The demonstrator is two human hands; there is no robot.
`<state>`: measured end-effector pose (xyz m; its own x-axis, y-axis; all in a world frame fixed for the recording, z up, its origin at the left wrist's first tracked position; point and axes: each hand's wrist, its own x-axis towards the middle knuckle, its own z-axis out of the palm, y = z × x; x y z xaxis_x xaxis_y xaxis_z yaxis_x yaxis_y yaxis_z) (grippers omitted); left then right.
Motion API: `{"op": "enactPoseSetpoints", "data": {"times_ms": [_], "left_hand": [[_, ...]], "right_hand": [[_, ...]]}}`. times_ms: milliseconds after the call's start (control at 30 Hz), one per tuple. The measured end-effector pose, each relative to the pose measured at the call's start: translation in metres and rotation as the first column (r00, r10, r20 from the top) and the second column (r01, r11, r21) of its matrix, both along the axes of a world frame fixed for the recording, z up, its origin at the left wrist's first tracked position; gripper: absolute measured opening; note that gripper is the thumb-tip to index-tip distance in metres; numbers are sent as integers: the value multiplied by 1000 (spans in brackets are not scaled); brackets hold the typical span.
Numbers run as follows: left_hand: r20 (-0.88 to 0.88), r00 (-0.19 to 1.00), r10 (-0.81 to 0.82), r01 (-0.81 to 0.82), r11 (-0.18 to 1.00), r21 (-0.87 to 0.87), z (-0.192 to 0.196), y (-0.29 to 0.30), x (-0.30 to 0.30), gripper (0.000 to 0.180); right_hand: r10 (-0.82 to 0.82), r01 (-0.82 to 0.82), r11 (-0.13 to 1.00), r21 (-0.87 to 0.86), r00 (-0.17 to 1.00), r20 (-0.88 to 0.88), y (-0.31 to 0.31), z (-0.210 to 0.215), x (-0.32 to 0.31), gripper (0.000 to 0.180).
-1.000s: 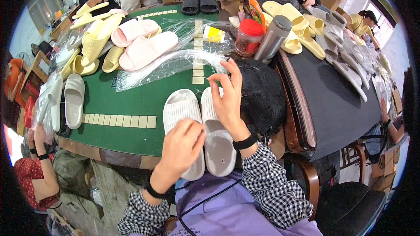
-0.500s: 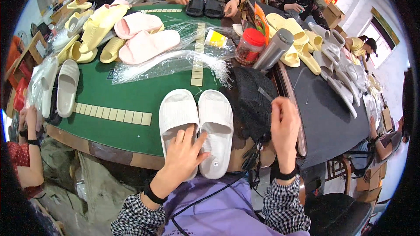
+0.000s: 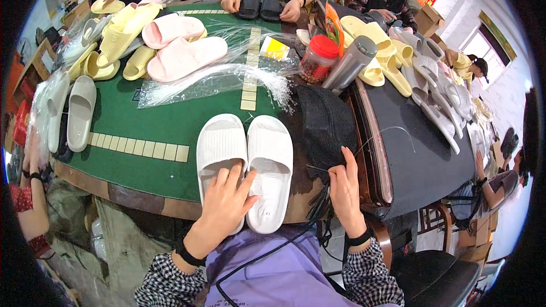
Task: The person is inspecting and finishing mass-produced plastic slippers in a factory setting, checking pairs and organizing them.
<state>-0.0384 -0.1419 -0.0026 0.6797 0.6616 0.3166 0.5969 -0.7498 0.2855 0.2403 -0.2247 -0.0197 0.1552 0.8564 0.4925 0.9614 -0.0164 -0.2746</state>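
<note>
A pair of white slippers (image 3: 269,150) lies side by side at the table's near edge, toes pointing away. My left hand (image 3: 223,196) rests over their inner edges. Its fingers reach into the left slipper, its thumb and index lie against the right one, and the fingertips are partly hidden. To the right, my right hand (image 3: 346,190) is closed in a pinch beside a black mesh bag (image 3: 327,128). A thin clear plastic strand (image 3: 401,128) loops out from its fingertips over the dark table.
On the green tabletop (image 3: 142,167) lie a bundle of clear plastic strands (image 3: 216,85), pink slippers (image 3: 187,57) and yellow slippers (image 3: 122,31). A red-lidded jar (image 3: 319,59) and grey flask (image 3: 350,62) stand beyond the bag. Across the table, a person's hands (image 3: 230,1) touch black slippers.
My right hand has come down and left, closer to the slippers and bag. The clear strand now curves out to its right. My left hand stays on the slippers.
</note>
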Motion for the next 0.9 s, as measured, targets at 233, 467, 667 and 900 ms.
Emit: {"op": "enactPoseSetpoints", "data": {"times_ms": [233,467,667,900], "left_hand": [[-39,999,2,-2,1000,-6,7,7,-15,51],[-53,998,39,-41,999,-29,12,13,-31,52],[-77,993,92,-95,995,-35,17,20,-49,51],[-78,989,126,-133,988,-84,20,32,-94,48]], "right_hand": [[-29,28,999,30,999,18,5,0,6,5],[-81,80,995,-57,997,-15,16,15,22,8],[-7,11,998,57,998,-65,9,38,23,7],[103,-126,984,-127,979,-176,-41,55,0,12]]}}
